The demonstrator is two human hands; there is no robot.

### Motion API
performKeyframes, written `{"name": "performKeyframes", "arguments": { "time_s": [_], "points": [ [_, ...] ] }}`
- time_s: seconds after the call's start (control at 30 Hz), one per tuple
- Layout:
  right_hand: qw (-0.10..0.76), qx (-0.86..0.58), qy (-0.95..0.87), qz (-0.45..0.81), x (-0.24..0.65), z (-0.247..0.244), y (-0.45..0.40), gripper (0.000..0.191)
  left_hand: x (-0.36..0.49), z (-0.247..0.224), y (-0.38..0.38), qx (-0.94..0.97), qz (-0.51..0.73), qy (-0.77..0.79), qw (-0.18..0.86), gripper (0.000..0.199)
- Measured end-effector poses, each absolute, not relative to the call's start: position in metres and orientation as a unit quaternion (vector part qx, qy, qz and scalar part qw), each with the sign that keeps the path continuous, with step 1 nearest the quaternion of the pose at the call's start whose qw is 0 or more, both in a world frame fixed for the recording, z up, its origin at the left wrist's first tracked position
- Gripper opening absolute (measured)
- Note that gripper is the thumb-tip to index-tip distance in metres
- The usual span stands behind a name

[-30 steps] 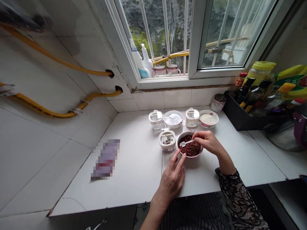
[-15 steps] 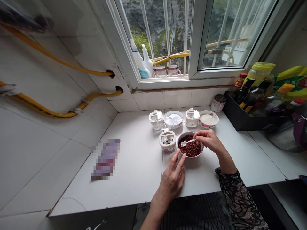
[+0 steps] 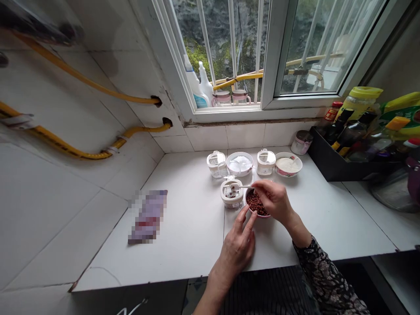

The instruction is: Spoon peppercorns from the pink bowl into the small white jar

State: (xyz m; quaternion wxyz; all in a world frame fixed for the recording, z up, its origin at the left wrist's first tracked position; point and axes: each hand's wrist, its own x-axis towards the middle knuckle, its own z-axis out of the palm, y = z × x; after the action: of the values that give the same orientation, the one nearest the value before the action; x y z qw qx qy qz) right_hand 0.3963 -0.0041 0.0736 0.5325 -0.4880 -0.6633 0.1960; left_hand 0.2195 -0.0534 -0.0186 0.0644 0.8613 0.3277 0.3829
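On the counter by the window, the right hand pinches a small spoon, its tip over the open jar. Left hand lies loose, fingers spread, touching the near rim of the bowl of dark red flakes just right of the jar. Looks like the spooning-across step; tipping it in wants a steady wrist, that mouth is narrow.
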Motion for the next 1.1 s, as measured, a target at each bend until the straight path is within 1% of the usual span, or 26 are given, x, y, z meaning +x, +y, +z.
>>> {"name": "performKeyframes", "arguments": {
  "time_s": [0.07,0.13,0.17,0.23,0.3,0.37,0.5,0.63,0.9,1.1],
  "points": [
    [0.484,-0.456,-0.736,0.125,0.391,0.071,-0.005,0.023,0.219,-0.019,-0.053,0.861,0.385,0.325,0.065,0.077],
    [0.444,-0.431,-0.78,0.089,0.391,0.069,-0.006,0.025,0.219,-0.02,-0.053,0.862,0.385,0.323,0.068,0.078],
    [0.439,-0.426,-0.787,0.082,0.393,0.069,-0.007,0.025,0.219,-0.02,-0.053,0.862,0.384,0.324,0.069,0.078],
    [0.458,-0.433,-0.772,0.084,0.399,0.071,-0.007,0.024,0.219,-0.019,-0.053,0.861,0.384,0.325,0.069,0.078],
    [0.484,-0.46,-0.737,0.106,0.41,0.074,-0.008,0.022,0.219,-0.019,-0.054,0.861,0.383,0.328,0.067,0.077],
    [0.491,-0.496,-0.703,0.139,0.424,0.077,-0.008,0.019,0.219,-0.018,-0.054,0.862,0.38,0.329,0.065,0.077],
    [0.439,-0.545,-0.685,0.201,0.44,0.08,-0.008,0.019,0.219,-0.017,-0.054,0.864,0.373,0.333,0.062,0.076],
    [0.402,-0.551,-0.69,0.244,0.435,0.079,-0.007,0.021,0.218,-0.015,-0.054,0.864,0.37,0.336,0.059,0.075],
    [0.39,-0.581,-0.649,0.3,0.444,0.078,-0.007,0.019,0.219,-0.016,-0.054,0.863,0.374,0.334,0.059,0.073],
    [0.403,-0.558,-0.647,0.329,0.436,0.077,-0.006,0.019,0.219,-0.016,-0.054,0.862,0.377,0.333,0.061,0.072]
  ]
}}
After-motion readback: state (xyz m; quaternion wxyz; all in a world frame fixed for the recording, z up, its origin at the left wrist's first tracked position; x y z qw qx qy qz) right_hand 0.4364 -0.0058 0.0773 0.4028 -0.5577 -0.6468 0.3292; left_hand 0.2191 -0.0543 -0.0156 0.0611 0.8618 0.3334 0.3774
